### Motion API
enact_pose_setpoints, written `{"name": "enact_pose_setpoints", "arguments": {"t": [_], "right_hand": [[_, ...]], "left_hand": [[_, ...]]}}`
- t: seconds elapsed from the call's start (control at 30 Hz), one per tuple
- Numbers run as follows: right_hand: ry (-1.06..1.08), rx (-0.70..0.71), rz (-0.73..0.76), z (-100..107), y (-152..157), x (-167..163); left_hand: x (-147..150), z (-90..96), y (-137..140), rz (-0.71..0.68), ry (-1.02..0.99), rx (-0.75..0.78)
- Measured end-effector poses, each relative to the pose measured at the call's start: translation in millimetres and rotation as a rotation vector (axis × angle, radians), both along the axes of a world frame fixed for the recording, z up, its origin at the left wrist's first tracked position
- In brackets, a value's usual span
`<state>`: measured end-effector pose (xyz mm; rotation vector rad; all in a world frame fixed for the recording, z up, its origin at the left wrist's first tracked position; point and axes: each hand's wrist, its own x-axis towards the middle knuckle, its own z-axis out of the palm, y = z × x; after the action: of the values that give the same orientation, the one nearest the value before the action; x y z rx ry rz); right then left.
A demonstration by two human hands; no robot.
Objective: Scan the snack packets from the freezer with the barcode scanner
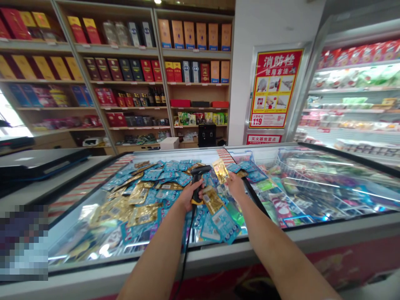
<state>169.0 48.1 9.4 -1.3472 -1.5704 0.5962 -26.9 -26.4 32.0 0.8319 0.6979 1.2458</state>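
The left hand point(188, 196) is closed round the handle of a black scanner point(200, 170), whose head sits above the fist; the right hand point(236, 183) pinches a gold packet point(220, 170) by its lower right part, most of it standing clear of the fingers, up and to the left; the packet is just beside the scanner's head, whether touching I cannot tell.

Below the hands, on the freezer's point(125, 266) glass top, blue packets point(226, 223) and further gold packets point(213, 200) lie in an overlapping heap, most of it to the left; a cord point(186, 241) hangs from the scanner over the front edge; a black bar point(254, 198) runs just right of the right hand; beyond it, under glass, is a wire basket point(289, 167); nothing stands between scanner and held packet.

Counted: one scanner, one cord, one packet in hand; the heap overlaps too much to count; behind, one poster point(276, 87), and six orange boxes point(189, 34) along the top right shelf, with two more orange ones below.
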Motion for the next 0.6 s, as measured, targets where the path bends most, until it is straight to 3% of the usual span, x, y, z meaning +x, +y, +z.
{"name": "enact_pose_setpoints", "arguments": {"t": [0.3, 0.6], "right_hand": [[0.07, 0.028, 0.007, -14, 12, -1], [0.226, 0.071, -0.313, -17, 30, 20]], "left_hand": [[2, 6.2, -3, 0.029, -0.011, -0.036], [1, 4.5, -1, 0.026, -0.095, -0.027]]}}
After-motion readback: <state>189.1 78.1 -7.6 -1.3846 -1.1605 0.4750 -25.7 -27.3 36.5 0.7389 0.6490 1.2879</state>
